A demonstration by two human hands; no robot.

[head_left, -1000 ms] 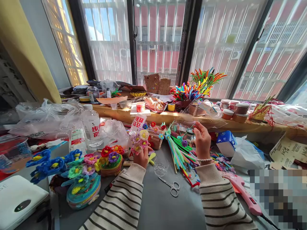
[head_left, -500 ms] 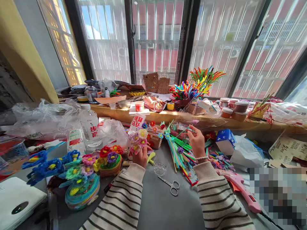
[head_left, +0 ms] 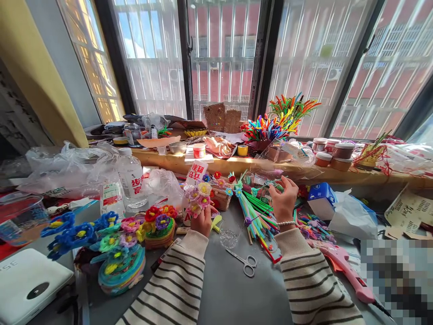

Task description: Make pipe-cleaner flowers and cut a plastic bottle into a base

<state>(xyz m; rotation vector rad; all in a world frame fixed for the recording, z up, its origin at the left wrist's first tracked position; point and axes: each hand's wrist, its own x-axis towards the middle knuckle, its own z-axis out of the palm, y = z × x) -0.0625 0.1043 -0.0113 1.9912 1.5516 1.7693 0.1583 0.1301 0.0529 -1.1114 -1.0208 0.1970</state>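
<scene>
Windows (head_left: 187,67) up top; mid-frame, left hand (head_left: 202,222) pinches pink-cream flowers (head_left: 198,198); right hand's (head_left: 284,201) grip unclear; right-of-centre pot (head_left: 263,145) holds bright stems (head_left: 269,128).

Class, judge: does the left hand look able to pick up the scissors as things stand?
Probably not yet: the left hand holds the pink bouquet, though nothing lies over the scissors.

Your two forearms reach from the near edge toward the far side, the left forearm (head_left: 169,280) slanting rightward, the right forearm (head_left: 314,280) slanting leftward. Your left hand (head_left: 202,222) is upright with its fingers curled in a closed grip. Your right hand (head_left: 284,198) is raised, reaching slightly farther, thumb on the left, fingers bent; whether its fingertips actually meet is hard to tell at this size.
</scene>
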